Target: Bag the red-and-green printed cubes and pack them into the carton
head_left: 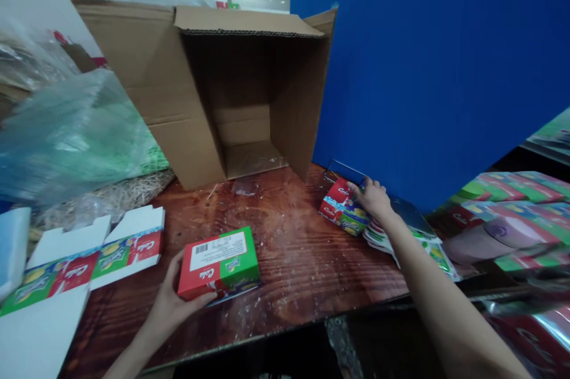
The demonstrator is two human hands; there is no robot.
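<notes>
My left hand grips the near left corner of a closed red and green carton that lies flat on the wooden table. My right hand reaches far right and its fingers close on the top of a stack of flat printed packets at the foot of a blue board. More flat packets lie under my right forearm.
A large open cardboard box lies on its side at the back. The blue board stands at right. Unfolded carton blanks lie at left, with plastic bags and straw behind. Printed sheets are piled at far right.
</notes>
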